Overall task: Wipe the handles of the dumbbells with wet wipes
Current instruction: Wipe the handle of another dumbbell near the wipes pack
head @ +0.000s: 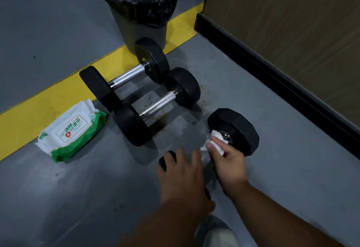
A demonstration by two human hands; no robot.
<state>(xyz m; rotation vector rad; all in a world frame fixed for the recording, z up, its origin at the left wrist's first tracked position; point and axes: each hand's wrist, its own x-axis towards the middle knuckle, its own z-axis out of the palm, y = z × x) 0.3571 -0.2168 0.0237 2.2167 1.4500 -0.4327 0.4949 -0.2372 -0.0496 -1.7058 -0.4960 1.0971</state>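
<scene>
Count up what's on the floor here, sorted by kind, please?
Dumbbells: 3, two lying side by side and one being wiped
Packs of wet wipes: 1
Loose wipes in use: 1
Bins: 1, with used wipes inside
Total: 6

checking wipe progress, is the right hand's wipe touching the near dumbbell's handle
Touching. The head view shows the right hand pressing the white wipe around the near dumbbell handle, with no gap beside the weight head.
</scene>
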